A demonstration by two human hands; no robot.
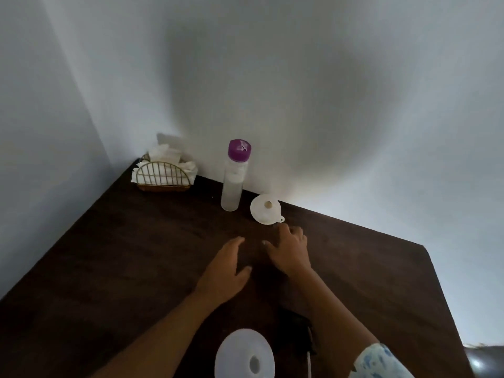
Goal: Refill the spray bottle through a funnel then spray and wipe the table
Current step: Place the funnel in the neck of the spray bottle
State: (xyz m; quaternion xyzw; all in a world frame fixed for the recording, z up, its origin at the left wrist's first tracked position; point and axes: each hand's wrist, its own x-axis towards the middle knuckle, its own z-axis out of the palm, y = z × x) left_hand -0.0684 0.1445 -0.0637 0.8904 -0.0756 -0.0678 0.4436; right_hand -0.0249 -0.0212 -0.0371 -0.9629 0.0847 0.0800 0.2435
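Note:
A small white funnel [265, 209] lies on the dark brown table [122, 255] near its far edge. Left of it stands a tall clear bottle with a purple cap [234, 175]. At the bottom of the view is a round translucent white bottle [244, 353] seen from above, its neck uncapped. Beside it lies a black spray head [297, 330] with a thin white tube. My right hand [289, 249] hovers just short of the funnel, fingers spread and holding nothing. My left hand [226, 268] is next to it over the table, also open.
A gold wire holder with white napkins [163, 173] sits in the far left corner against the wall. White walls border the table's far and left sides. The table's right edge drops off near a dark rounded object [482, 361].

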